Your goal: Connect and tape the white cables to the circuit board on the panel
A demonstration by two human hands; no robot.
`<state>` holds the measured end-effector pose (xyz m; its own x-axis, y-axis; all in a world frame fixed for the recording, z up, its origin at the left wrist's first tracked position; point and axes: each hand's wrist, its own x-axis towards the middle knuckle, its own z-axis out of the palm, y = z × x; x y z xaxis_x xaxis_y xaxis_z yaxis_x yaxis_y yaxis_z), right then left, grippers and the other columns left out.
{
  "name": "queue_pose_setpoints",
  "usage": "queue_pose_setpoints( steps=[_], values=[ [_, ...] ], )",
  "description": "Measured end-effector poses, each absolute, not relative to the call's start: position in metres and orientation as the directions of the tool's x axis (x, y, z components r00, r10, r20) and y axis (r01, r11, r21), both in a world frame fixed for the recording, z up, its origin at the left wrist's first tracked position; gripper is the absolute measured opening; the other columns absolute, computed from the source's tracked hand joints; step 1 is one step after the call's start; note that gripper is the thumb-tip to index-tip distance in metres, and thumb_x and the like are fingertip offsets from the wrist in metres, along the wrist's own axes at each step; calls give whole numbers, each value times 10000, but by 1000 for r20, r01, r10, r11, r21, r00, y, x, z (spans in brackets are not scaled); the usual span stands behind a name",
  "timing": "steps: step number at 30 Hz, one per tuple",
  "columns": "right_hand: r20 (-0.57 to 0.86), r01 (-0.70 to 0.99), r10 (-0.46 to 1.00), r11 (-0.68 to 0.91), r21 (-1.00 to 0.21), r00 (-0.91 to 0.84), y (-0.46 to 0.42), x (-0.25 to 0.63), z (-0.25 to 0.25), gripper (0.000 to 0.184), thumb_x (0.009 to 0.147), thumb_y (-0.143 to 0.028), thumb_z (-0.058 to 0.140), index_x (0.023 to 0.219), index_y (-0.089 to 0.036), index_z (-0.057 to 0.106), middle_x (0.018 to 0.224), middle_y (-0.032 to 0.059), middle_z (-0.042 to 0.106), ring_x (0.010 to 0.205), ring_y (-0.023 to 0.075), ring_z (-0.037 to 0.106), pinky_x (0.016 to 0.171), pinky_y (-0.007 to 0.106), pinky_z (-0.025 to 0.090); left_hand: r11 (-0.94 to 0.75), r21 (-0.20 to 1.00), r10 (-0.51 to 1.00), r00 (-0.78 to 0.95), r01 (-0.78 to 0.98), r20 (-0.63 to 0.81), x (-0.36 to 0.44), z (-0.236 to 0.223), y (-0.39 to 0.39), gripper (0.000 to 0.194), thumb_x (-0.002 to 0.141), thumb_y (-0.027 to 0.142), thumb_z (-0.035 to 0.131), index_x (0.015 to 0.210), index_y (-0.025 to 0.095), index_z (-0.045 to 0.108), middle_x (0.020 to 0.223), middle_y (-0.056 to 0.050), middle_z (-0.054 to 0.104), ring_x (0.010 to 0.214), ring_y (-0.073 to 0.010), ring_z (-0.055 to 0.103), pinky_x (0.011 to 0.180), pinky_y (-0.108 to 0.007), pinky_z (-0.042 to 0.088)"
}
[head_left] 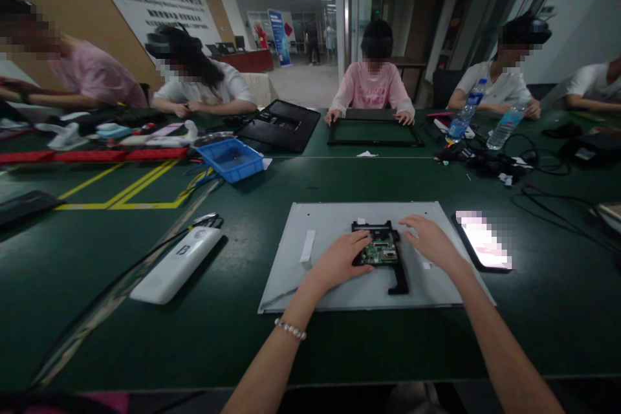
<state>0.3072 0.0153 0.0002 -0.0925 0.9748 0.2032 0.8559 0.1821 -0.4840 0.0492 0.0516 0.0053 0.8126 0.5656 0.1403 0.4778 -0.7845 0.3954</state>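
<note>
A green circuit board (383, 252) sits in a black plastic frame (400, 277) on a pale grey panel (334, 223). My left hand (342, 260) rests over the board's left side, its fingers stretched out and touching the board and frame. Just right of the frame is my right hand (427, 239), fingers apart and curved, with nothing visible in it. Whether its fingertips touch the frame's edge I cannot tell. On the panel's left part lies a white paper strip (307, 246).
A lit phone (482, 239) lies right of the panel, and a white power bank (178, 265) with cables lies left. Farther off are a blue tray (233, 160), a black casing (279, 126) and water bottles (466, 110). Across the table a person holds a black bezel (373, 141).
</note>
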Motion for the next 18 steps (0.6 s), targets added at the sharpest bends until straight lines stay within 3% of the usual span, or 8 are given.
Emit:
queue_pose_setpoints(
  steps=[6, 12, 18],
  values=[
    [85, 780, 996, 79, -621, -34, -3, 333, -17, 312, 791, -200, 503, 1083, -177, 612, 1105, 94, 584, 873, 174, 600, 813, 316, 477, -784, 388, 566, 814, 485, 129, 51, 5, 52, 606, 794, 424, 617, 1321, 207, 412, 1417, -82, 395, 1290, -251, 372, 1065, -406, 300],
    [32, 810, 991, -90, -579, 133, -12, 337, -28, 275, 736, -252, 587, 986, -150, 635, 1039, 110, 568, 827, 182, 614, 812, 319, 472, -781, 380, 574, 809, 496, 123, 50, 5, 51, 600, 803, 427, 605, 1327, 214, 404, 1420, -74, 389, 1287, -244, 373, 1065, -402, 297],
    [81, 745, 990, -35, -666, 119, -21, 332, -27, 154, 765, -288, 549, 828, -179, 637, 895, 76, 630, 808, 190, 620, 750, 311, 480, -776, 386, 579, 807, 499, 120, 51, 4, 52, 607, 801, 438, 604, 1329, 219, 402, 1421, -75, 387, 1284, -250, 376, 1058, -414, 305]
  ],
)
